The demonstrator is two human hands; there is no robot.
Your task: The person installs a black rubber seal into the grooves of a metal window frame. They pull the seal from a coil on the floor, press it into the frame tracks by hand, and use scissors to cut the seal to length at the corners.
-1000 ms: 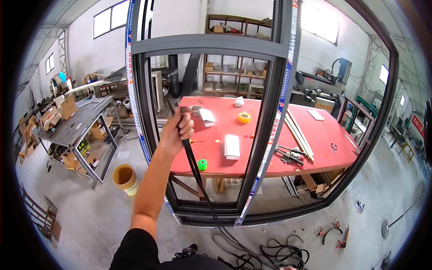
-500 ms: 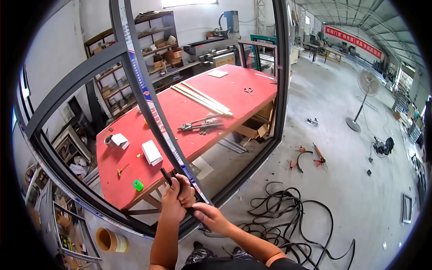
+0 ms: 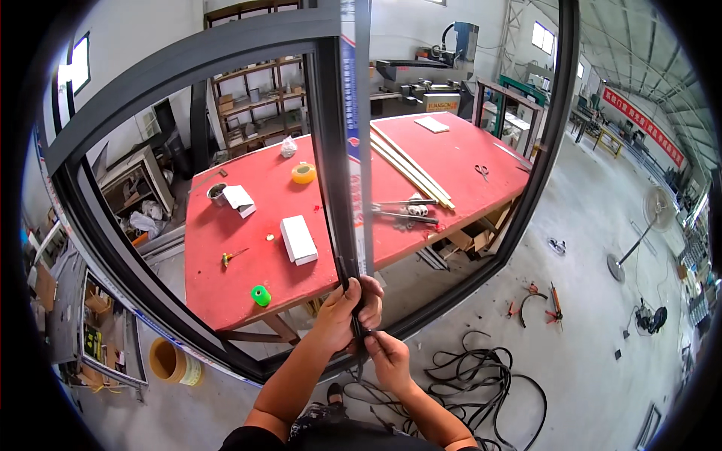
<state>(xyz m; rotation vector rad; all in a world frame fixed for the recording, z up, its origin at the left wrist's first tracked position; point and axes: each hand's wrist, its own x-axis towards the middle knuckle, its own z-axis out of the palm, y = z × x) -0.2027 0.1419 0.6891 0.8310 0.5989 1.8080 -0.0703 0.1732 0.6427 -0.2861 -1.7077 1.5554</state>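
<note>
A large dark window frame [image 3: 188, 49] stands upright before me, its vertical mullion [image 3: 327, 150] partly covered by printed protective film. My left hand [image 3: 342, 316] is closed around a black rubber sealing strip [image 3: 359, 368] at the lower part of the mullion. The strip's upper end rises past the thumb, close along the mullion. Just below and to the right, my right hand [image 3: 389, 359] pinches the same strip between thumb and fingers. More of the black strip lies in a loose tangle [image 3: 481, 383] on the floor to the right.
Behind the frame, a red-topped table [image 3: 301, 203] carries white boxes [image 3: 298, 240], a green roll [image 3: 261, 295], yellow tape [image 3: 303, 173], pale strips [image 3: 410, 165] and scissors [image 3: 481, 172]. A yellow bucket [image 3: 174, 362] stands left; red-handled tools [image 3: 555, 304] and a fan [image 3: 654, 210] are right.
My view has turned so the mullion looks nearly upright. My left hand and the strip's upper end now sit close against the mullion; my right hand has shifted lower, pinching the strip.
</note>
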